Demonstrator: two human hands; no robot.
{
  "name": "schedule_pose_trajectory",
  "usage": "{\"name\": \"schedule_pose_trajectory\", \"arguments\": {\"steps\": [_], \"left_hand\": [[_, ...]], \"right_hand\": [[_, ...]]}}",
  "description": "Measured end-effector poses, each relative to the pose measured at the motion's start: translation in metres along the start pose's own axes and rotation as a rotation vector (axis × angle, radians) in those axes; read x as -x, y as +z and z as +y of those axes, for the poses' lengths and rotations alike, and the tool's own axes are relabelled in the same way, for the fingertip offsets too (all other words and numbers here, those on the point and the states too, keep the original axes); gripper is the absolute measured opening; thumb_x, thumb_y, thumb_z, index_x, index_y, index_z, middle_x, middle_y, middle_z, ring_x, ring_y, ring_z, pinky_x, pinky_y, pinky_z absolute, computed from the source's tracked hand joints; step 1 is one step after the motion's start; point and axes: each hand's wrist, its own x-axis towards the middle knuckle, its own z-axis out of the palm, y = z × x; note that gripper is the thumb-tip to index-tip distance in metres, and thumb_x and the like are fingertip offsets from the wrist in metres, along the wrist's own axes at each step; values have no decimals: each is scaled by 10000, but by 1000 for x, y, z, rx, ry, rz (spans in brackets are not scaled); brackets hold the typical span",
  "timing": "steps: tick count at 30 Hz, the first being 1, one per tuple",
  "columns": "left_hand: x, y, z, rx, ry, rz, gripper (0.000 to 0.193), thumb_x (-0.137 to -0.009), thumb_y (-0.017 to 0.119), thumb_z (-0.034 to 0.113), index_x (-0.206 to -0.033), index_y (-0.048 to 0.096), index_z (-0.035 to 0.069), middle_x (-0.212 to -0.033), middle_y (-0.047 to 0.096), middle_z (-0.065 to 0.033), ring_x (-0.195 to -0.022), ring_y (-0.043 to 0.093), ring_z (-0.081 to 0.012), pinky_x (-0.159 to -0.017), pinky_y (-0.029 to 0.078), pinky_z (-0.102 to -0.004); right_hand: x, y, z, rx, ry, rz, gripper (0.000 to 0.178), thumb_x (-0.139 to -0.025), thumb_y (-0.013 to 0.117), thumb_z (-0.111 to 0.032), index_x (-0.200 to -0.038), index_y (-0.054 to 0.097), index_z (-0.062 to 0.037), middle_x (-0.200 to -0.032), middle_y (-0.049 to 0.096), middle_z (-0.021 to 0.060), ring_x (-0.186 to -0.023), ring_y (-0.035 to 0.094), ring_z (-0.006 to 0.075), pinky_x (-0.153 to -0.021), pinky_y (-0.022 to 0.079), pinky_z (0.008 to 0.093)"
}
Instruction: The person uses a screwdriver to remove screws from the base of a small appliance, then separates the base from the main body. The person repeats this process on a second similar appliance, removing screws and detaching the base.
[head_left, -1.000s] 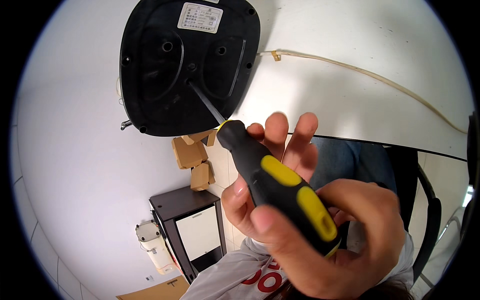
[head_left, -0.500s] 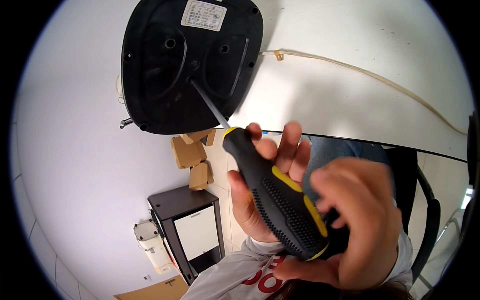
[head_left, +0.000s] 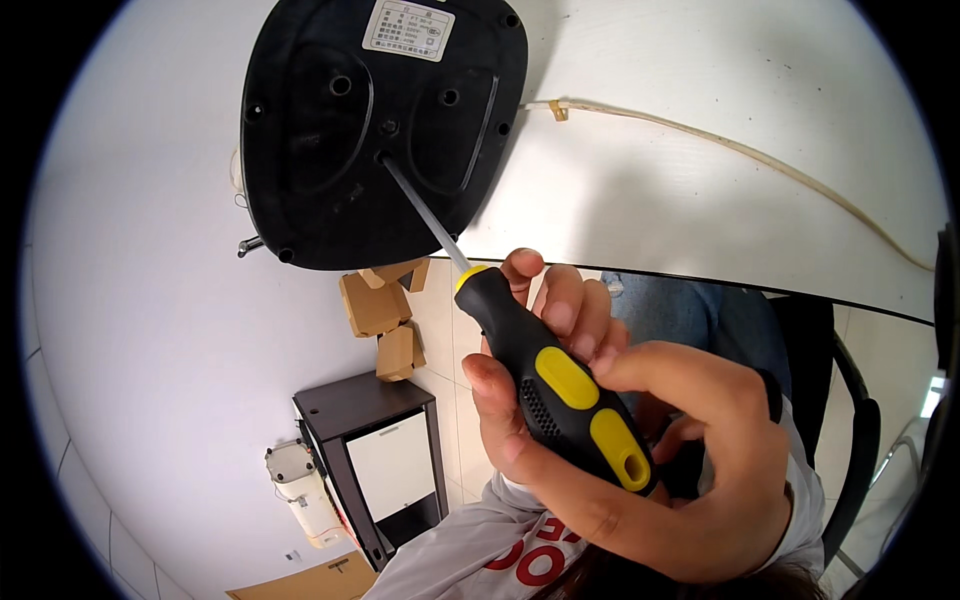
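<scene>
A screwdriver (head_left: 535, 350) with a chunky black and yellow handle slants up to the left. Its steel shaft ends in a hole near the middle of a black appliance base (head_left: 320, 215), whose underside faces me. My left hand (head_left: 492, 400) curls around the handle from behind, thumb on the near left side and fingertips showing on the right. From the right, my right hand (head_left: 735, 440) closes on the handle's lower part, with index fingertip and thumb on either side. The screw, if any, down in the hole cannot be seen.
The base stands tilted at the edge of a white table (head_left: 680, 190), and a pale cord (head_left: 720, 140) runs from it to the right. Below left are cardboard boxes (head_left: 375, 305) and a dark cabinet (head_left: 370, 405). A black chair (head_left: 860, 430) is at the right.
The handle has turned about its axis, bringing its yellow patches toward me. My right hand has moved in and closed on the handle. The base has hardly moved.
</scene>
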Motion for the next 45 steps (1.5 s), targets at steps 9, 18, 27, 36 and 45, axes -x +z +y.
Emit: {"name": "schedule_pose_trajectory", "arguments": {"steps": [9,18,27,36,45], "left_hand": [[1,-10,4,16,4,-140,605,-852,586,264,-1318,257,61,-1231,493,-132,-1132,434,-274,-974,356,-351],[-10,-5,0,-2,-60,-144,744,-817,596,414,-1357,248,40,-1216,419,-106,-1001,443,-198,-846,402,-343],[-5,-5,3,51,4,-72,685,-841,583,283,-1369,203,67,-1087,531,-102,-942,485,-205,-862,406,-322],[-10,2,4,-8,-37,-117,699,-791,566,177,-1377,201,67,-1257,449,-141,-1160,395,-282,-947,378,-388],[-2,8,4,-35,8,46,739,-845,573,418,-1358,190,48,-1055,500,-87,-828,478,-169,-705,419,-302]], "right_hand": [[9,-1,23,-125,122,-122,767,-635,703,-572,-1075,470,12,-938,583,153,-775,593,228,-589,499,271],[-21,6,19,-296,-299,197,348,-706,740,-72,-988,575,48,-946,587,151,-761,617,194,-645,478,222],[5,-11,2,28,82,-13,557,-716,682,-450,-1150,523,-139,-1065,474,122,-861,512,206,-549,452,248],[7,-6,2,124,85,57,460,-680,735,-377,-1050,596,-144,-881,515,49,-697,519,141,-476,374,196],[4,2,-2,-247,173,89,350,-609,795,-191,-924,643,-175,-1000,462,85,-781,505,128,-548,378,193]]}}
